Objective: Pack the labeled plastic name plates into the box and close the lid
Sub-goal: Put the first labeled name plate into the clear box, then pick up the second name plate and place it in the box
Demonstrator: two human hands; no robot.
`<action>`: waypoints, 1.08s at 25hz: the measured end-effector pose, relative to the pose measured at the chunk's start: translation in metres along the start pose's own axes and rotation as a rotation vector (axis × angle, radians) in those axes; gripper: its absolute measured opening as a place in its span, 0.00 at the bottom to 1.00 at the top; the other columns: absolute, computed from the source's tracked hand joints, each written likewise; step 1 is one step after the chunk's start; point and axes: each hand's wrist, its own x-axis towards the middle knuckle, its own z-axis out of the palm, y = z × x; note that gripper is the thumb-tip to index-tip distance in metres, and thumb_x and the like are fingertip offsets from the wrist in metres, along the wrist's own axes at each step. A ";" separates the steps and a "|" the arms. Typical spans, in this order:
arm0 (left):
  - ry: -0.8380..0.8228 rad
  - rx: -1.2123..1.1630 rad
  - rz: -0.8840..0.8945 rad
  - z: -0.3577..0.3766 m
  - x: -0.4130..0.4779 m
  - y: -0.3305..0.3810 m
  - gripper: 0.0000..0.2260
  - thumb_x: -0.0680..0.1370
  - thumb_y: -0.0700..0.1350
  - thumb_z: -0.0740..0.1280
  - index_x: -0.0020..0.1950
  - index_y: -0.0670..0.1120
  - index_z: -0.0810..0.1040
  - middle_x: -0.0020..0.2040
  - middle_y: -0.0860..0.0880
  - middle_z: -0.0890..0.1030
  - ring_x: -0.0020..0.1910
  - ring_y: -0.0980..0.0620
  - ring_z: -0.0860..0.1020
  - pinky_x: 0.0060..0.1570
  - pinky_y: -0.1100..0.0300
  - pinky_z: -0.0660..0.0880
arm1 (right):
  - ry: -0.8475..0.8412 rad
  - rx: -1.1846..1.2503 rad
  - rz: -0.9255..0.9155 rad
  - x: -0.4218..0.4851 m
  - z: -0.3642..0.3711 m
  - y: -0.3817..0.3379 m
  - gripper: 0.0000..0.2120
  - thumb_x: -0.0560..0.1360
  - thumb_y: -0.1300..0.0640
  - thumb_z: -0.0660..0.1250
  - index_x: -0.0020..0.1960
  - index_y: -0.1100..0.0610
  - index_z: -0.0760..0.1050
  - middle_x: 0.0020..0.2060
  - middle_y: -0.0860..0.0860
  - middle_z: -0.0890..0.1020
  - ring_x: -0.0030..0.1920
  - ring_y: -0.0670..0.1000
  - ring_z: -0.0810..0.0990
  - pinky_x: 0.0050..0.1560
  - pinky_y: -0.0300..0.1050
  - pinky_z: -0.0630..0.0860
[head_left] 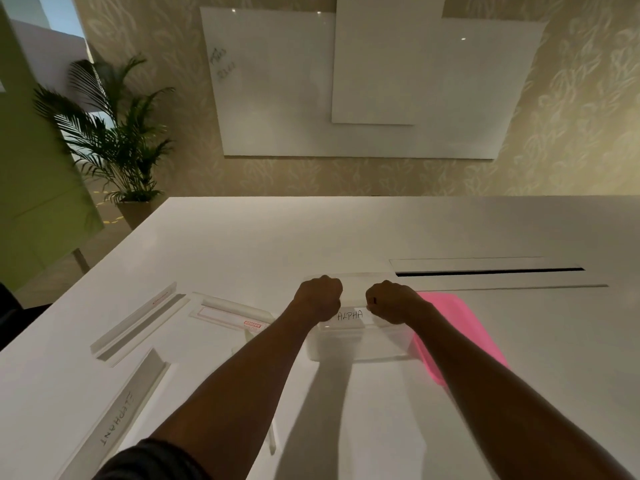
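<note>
The left hand point(320, 297) and right hand point(391, 303) each grip an end of the ALPHA plate point(351, 315) at the top of the clear box point(360, 346) on the worktop point(346, 230); the pink lid point(460, 327) lies beside the box.

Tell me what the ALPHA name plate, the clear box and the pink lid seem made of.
ALPHA name plate: clear glossy plastic, likely acrylic; the table shows through it.
Box: translucent plastic, slightly frosted; its walls look milky.
Pink lid: smooth pink plastic, perhaps semi-translucent; the colour glows evenly, the finish is unclear.
</note>
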 end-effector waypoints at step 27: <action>0.309 -0.187 -0.204 0.002 -0.097 -0.234 0.08 0.80 0.43 0.63 0.57 0.48 0.79 0.51 0.49 0.82 0.51 0.46 0.80 0.45 0.54 0.75 | 0.381 0.105 -0.162 0.077 -0.017 -0.235 0.16 0.84 0.46 0.57 0.56 0.56 0.76 0.50 0.52 0.82 0.51 0.57 0.82 0.49 0.50 0.75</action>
